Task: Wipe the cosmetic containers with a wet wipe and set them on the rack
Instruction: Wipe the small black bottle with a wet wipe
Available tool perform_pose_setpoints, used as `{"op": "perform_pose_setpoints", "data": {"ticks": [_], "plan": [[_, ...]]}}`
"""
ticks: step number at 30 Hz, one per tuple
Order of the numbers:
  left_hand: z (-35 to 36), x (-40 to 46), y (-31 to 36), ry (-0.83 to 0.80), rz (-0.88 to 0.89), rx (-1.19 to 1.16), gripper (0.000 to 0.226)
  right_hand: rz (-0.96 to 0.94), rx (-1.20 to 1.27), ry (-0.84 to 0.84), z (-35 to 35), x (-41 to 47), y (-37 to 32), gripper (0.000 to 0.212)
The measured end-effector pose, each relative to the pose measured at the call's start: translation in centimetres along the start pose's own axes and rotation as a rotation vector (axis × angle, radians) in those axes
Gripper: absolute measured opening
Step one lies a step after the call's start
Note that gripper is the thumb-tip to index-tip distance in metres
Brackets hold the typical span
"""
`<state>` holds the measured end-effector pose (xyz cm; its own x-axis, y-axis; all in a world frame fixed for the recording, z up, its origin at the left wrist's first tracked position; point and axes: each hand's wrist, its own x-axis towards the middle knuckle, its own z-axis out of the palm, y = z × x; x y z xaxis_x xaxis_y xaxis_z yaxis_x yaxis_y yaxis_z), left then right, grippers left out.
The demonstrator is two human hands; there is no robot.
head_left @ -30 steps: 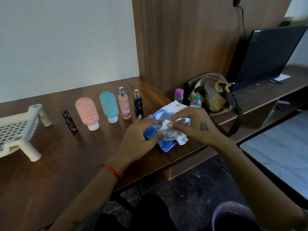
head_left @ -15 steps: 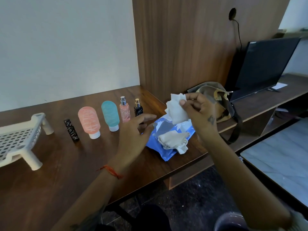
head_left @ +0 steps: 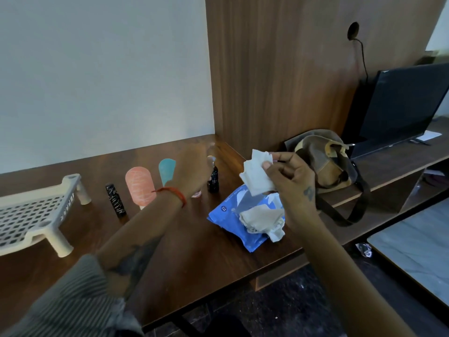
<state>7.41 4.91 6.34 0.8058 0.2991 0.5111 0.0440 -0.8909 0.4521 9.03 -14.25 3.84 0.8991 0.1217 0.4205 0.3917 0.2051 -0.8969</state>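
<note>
The right hand (head_left: 289,181) pinches a crumpled white wet wipe (head_left: 257,176) above the blue pack (head_left: 230,215); the left hand (head_left: 196,166) is blurred, its grip unclear.

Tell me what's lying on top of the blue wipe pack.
A crumpled pale wipe lies bunched on the blue pack, spilling over its right edge. The right hand holds a separate wipe above it. The pack's opening is covered, so I can't see it.
</note>
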Motion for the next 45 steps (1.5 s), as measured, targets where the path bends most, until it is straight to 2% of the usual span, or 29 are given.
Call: {"op": "perform_pose_setpoints", "data": {"ticks": [7,11,17,22,27,32,39,45], "plan": [[1.8,1.6,-0.8,-0.054,-0.098,0.122,0.023,-0.026,-0.026,-0.018,0.0,-0.1,0.5,0.012],[1.3,1.0,-0.6,-0.056,-0.126,-0.016,0.013,-0.021,-0.007,-0.022,0.0,-0.3,0.4,0.014],[-2.2,-0.9,-1.0,-0.016,-0.076,-0.238,0.008,-0.081,0.012,-0.016,0.8,-1.4,-0.9,0.017],[-6.3,-4.1,-3.0,-0.051,-0.132,-0.32,0.01,-0.181,-0.028,-0.057,3.9,-3.2,-2.0,0.014],[-8.2,-7.7,-6.6,-0.05,-0.183,-0.266,0.018,-0.213,-0.105,-0.138,8.5,-5.1,-1.4,0.014],[-8.5,-9.2,-8.3,-0.015,-0.197,-0.293,0.018,-0.22,-0.311,-0.23,12.0,-5.9,0.0,0.018],[-7.8,-9.5,-8.7,0.025,-0.206,-0.458,0.013,-0.261,-0.301,-0.257,13.3,-7.3,2.3,0.008],[-7.2,-10.0,-9.0,0.09,-0.147,-0.389,0.018,-0.211,-0.382,-0.28,14.0,-7.3,3.3,0.01]]}}
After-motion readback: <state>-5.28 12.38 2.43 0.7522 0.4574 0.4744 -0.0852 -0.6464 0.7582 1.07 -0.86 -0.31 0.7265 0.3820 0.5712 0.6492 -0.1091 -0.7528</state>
